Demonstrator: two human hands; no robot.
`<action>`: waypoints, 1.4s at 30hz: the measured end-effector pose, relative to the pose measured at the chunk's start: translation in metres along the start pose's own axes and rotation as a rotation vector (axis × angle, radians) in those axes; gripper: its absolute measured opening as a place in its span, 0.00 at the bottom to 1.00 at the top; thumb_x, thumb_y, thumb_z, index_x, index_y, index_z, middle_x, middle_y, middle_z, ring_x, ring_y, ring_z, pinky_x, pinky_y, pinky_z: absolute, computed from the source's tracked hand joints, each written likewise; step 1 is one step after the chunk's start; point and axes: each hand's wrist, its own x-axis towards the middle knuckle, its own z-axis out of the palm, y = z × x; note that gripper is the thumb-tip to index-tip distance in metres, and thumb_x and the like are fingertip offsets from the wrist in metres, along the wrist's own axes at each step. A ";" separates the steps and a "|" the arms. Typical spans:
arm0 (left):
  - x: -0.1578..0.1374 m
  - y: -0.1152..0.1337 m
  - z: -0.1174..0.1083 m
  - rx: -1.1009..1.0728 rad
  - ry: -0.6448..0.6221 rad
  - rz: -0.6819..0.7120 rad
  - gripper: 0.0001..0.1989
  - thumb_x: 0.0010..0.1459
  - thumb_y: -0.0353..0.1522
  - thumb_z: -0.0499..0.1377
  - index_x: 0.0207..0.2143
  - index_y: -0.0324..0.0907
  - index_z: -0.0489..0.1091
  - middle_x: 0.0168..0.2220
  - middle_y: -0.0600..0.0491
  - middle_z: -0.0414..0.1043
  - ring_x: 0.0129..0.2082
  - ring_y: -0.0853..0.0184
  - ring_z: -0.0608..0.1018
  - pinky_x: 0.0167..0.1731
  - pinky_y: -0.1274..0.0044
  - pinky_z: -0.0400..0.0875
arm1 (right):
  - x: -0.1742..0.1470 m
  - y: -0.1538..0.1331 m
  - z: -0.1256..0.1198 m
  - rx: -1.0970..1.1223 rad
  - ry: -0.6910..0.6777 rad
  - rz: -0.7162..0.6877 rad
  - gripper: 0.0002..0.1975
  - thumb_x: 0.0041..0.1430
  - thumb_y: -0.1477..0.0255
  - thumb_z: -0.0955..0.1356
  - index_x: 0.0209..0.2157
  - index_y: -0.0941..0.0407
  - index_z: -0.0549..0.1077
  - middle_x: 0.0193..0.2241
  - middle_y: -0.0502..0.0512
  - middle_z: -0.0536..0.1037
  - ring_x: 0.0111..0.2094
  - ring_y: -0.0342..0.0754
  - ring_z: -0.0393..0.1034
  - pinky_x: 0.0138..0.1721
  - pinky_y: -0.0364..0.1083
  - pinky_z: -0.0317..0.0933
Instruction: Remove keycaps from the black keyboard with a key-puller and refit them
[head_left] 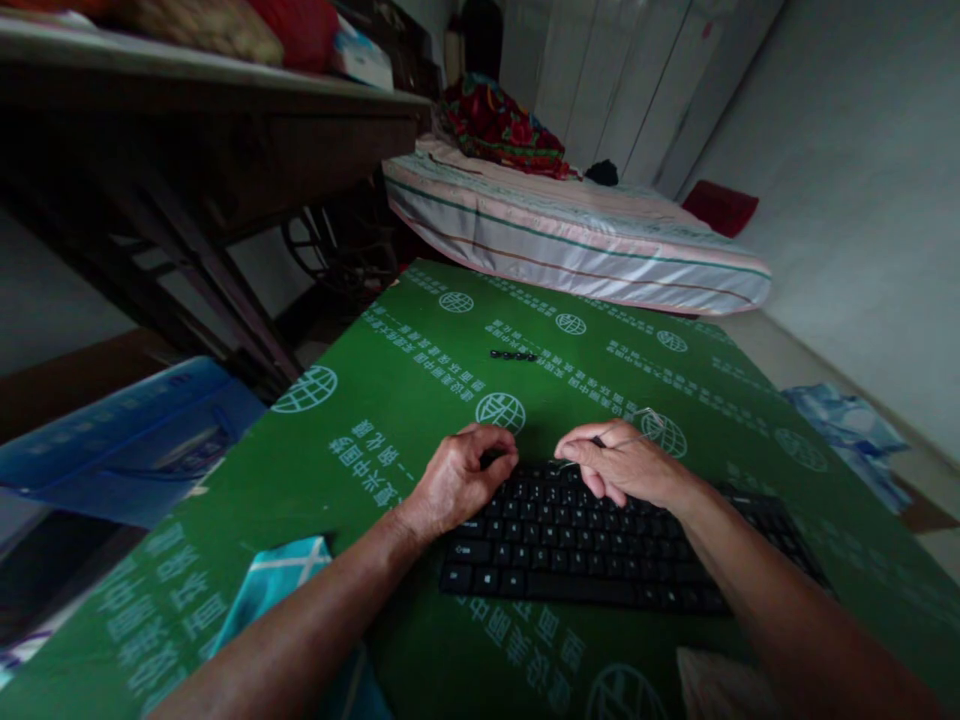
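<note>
A black keyboard (577,535) lies on the green table cover, its right part partly behind my right forearm. My left hand (461,475) is closed at the keyboard's upper left corner, thumb and curled fingers gripping its edge. Over the top rows of keys, my right hand (619,462) pinches what looks like a wire keycap puller (651,418). Thin metal wire shows at both sides of the fist; most of the tool is hidden by the fingers. Farther back, several small black keycaps (514,355) sit in a row on the cover.
A turquoise cloth (289,565) lies under my left forearm. Beyond the green table cover (405,360) stands a bed (570,235) with a striped sheet. A dark wooden table (300,150) is at the left, near a blue box (142,440). A pale item (720,685) lies at the front right.
</note>
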 end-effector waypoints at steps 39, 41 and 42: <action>0.002 0.013 0.005 0.269 -0.200 0.146 0.10 0.58 0.29 0.52 0.40 0.40 0.71 0.37 0.50 0.73 0.41 0.65 0.74 0.43 0.73 0.69 | 0.002 -0.009 0.004 0.069 -0.018 -0.027 0.14 0.51 0.61 0.70 0.28 0.59 0.73 0.17 0.47 0.73 0.13 0.38 0.67 0.14 0.37 0.59; 0.004 0.014 0.003 0.272 -0.214 0.122 0.10 0.58 0.29 0.53 0.40 0.41 0.71 0.38 0.50 0.73 0.40 0.66 0.74 0.42 0.74 0.69 | 0.006 -0.009 0.002 0.050 -0.050 -0.028 0.13 0.51 0.62 0.71 0.28 0.59 0.74 0.17 0.47 0.73 0.13 0.38 0.67 0.14 0.36 0.58; 0.004 0.015 0.001 0.276 -0.221 0.113 0.10 0.58 0.30 0.53 0.40 0.41 0.71 0.38 0.50 0.73 0.40 0.66 0.74 0.42 0.74 0.69 | 0.008 -0.009 0.001 0.040 -0.063 -0.024 0.13 0.50 0.62 0.71 0.28 0.59 0.75 0.17 0.47 0.73 0.13 0.39 0.68 0.14 0.37 0.58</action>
